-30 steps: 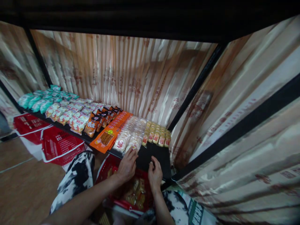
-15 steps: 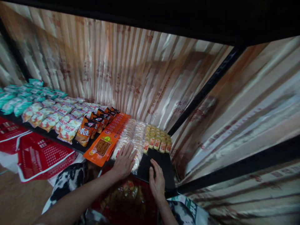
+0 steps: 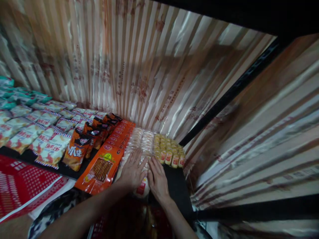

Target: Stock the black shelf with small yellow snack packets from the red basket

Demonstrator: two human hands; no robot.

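My left hand (image 3: 132, 170) lies flat, fingers spread, on top of the rows of clear rice-cracker packets (image 3: 142, 141) on the black shelf (image 3: 178, 187). My right hand (image 3: 157, 179) rests beside it with fingers stretched out, pressed against the right side of the same packets. One packet with a red label (image 3: 142, 190) sticks out under both hands at the shelf's front edge. Small yellow packets (image 3: 169, 153) stand in rows just right of my right hand. Long orange snack packs (image 3: 106, 164) lie left of my left hand.
More snack bags, dark orange (image 3: 78, 149) and white-red (image 3: 47, 146), fill the shelf to the left, teal ones (image 3: 15, 96) farther off. Striped paper (image 3: 139, 69) lines the back and right walls. A red basket (image 3: 22, 186) sits below left.
My left hand slid up onto the rice-cracker packets. My right hand moved left from the bare shelf to the packets' side. The view moved closer and to the right.
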